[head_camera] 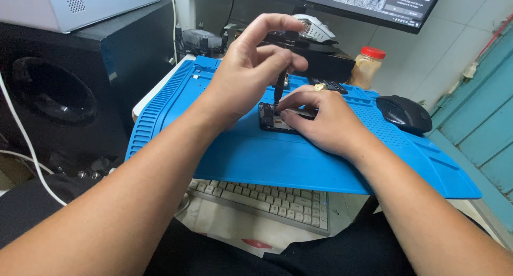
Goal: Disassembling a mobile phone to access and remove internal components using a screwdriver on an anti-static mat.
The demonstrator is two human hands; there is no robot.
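- presently, left hand (248, 67): raised above the mat, grip closed narrowly around a thin dark screwdriver (280, 86); thumb and bent fingers pinch the shaft, index finger arched over the top cap; tool stands close to upright, tip down on the opened device.
- right hand (320, 121): laid flat-ish on the mat, grip pressed onto the small dark opened phone (272, 120); fingertips pin its right part and hide it; a gold-coloured ring sits on one finger; how tightly it clasps the far edge cannot be told.
- opened phone: lies flat near the middle of the blue repair mat (251, 158), between the two hands, inner parts facing up, just under the screwdriver tip.
- blue repair mat: ribbed left edge, small trays along the far edge; rests on the worktop and overhangs a pale keyboard (267, 198).
- black computer mouse (403, 113): on the mat's right part, well apart from the phone.
- jar with red lid (366, 66): beyond the mat, upright.
- large black speaker (59, 89): to the left, a pale box on top of it.
- monitor (368, 1): at the rear, lower edge only in view.
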